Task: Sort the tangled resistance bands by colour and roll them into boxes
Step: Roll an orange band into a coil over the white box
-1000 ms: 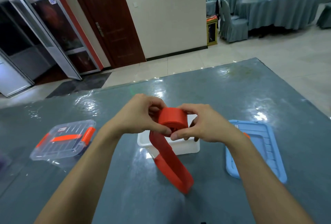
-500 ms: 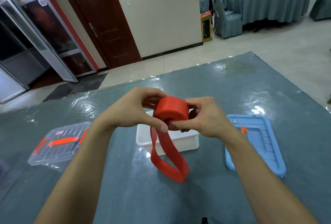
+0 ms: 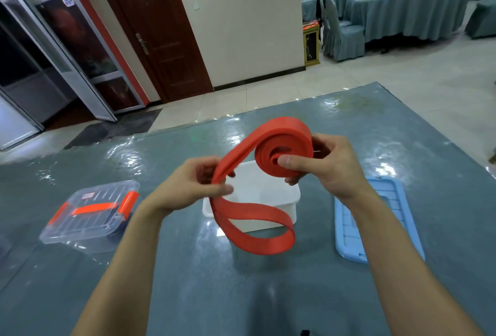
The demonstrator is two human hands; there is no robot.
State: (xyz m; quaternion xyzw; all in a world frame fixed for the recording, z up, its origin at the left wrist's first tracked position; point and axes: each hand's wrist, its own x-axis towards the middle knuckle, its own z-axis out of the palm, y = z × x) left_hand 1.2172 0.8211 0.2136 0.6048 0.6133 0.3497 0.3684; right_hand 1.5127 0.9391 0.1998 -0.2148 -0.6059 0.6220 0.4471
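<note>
A person's two bare hands work a red band [image 3: 268, 241] above a table [image 3: 188, 287] covered in blue-grey cloth under a glossy clear sheet. The right hand [image 3: 324, 166] grips the part that is wound into a flat coil: the thumb presses on the coil's near face and the fingers curl round its back and lower edge. The left hand [image 3: 188, 188] pinches the unwound strap between thumb and curled fingers, just left of and below the coil. From that pinch the rest of the band drops in a wide open loop in front of a white box [image 3: 260, 185]. Whether the bottom of the loop touches the table cannot be told.

The white box stands open near the middle of the table, directly under the hands. A blue lid [image 3: 349, 233] lies flat toward the table's right edge, partly hidden by the right forearm. Toward the left edge sits a clear box [image 3: 88, 217], closed with a lid that has orange latches and an orange handle. Beyond the table's far edge are a pale tiled floor and a dark wooden door [image 3: 161, 26].
</note>
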